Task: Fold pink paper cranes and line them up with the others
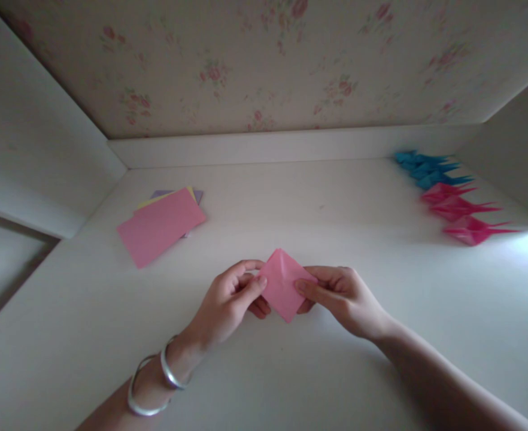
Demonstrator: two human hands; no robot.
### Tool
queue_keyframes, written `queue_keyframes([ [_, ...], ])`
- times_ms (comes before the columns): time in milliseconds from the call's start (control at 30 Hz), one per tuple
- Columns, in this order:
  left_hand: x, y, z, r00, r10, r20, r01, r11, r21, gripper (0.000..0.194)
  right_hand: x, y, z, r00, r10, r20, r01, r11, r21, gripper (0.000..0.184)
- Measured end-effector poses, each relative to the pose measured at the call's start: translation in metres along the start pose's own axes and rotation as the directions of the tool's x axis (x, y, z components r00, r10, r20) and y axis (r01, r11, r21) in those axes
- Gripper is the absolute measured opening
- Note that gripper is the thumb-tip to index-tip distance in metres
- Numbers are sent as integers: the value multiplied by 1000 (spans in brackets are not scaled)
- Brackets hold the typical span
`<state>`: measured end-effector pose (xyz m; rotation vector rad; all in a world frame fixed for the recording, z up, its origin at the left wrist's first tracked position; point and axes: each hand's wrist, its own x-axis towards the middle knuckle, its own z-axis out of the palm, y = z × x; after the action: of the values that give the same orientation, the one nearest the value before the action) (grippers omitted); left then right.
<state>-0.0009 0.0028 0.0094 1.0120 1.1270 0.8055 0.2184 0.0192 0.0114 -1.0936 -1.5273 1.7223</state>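
A pink folded origami paper (284, 287), diamond-shaped with a crease near its top corner, is held up in the middle of the view. My left hand (234, 296) pinches its left corner, thumb on the front face and fingers behind. On the opposite corner my right hand (338, 296) has the same kind of pinch, its thumb lying over the front. The paper's lower corner points toward me. Fingers partly hide both side corners, and the back of the paper is out of sight.
On the white table (264, 383), a stack of pink, yellow and purple paper sheets (163, 227) lies at left. At right stands a row of folded paper figures, blue ones (430, 169) behind pink ones (466, 228). A floral-patterned wall (264, 66) rises at the back.
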Motion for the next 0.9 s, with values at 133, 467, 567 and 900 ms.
queue_keyframes([
  [133,-1,4,1,992,-36,122,39,999,-20,36,-1,1,2,998,1,59,-1,1000,1,36],
  [467,-5,4,6,988,-21,154,13,999,53,24,0,2,3,991,6,131,-10,999,34,35],
  [567,-5,3,5,986,-19,165,20,1000,-3,23,0,4,2,990,-3,141,-16,991,134,30],
  [900,-4,6,-1,994,-25,109,20,999,44,25,2,8,1,1000,-11,11,9,988,155,26],
])
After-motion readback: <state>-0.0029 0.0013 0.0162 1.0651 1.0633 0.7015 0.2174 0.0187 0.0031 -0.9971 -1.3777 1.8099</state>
